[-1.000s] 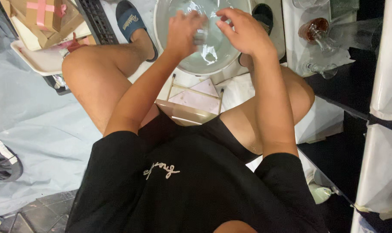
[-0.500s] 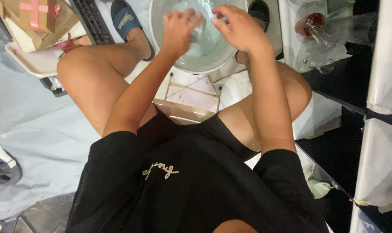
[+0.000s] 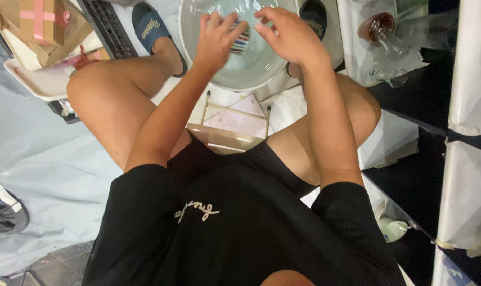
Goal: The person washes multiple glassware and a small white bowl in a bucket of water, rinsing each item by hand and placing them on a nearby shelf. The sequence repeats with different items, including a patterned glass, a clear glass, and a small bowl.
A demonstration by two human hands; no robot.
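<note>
Sitting: low on a small stool [image 3: 227,139], knees apart, with the round pale basin [image 3: 261,69] on the floor between my feet; everything below is placed against that basin
Room at the rim: the near rim of the basin is bare and reachable; my left foot in a dark blue slipper [image 3: 150,26] sits just beside its left side; a black ribbed mat [image 3: 105,26] lies further left; stemmed glasses [image 3: 386,39] stand on white paper to its right, near but not touching it
Left hand: my left hand [image 3: 214,39] hangs over the middle of the basin, wrist bent down, forearm running up from my left knee; its fingers [image 3: 227,24] are loosely spread and curl round a small striped thing [image 3: 241,42], touching its left side
Right hand: my right hand [image 3: 290,34] arches over the right half of the basin, palm down; thumb and forefinger draw together toward the striped thing, the other fingers raised and fanned; whether they actually pinch it I cannot tell
Striped thing: small, with dark and red bands on white, held above the water between both hands; its exact kind is too blurred to tell
Materials: basin smooth and glossy with clear water glinting inside; glasses clear, one tinted red; stool top pale and shiny; a brown cardboard box [image 3: 36,18] with pink tape sits far left of the basin on a white tray [image 3: 34,79]
</note>
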